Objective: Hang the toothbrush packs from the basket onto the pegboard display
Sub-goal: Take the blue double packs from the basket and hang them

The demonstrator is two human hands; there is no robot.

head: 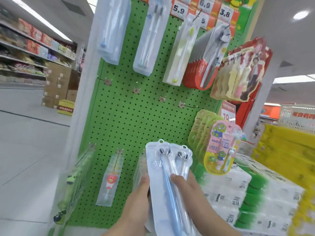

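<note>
head view shows left hand (136, 198) and right hand (189, 186) both holding toothbrush packs (167, 169) low before the green pegboard (129, 116); next, i think, their holes must meet an empty hook (187, 105).

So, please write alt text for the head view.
Two hands, left and right, hold toothbrush packs before a green pegboard. Its middle hooks are bare; other packs hang above and below.

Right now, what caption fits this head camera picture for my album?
Both hands, left and right, lift toothbrush packs toward the green pegboard with its empty hooks.
</note>
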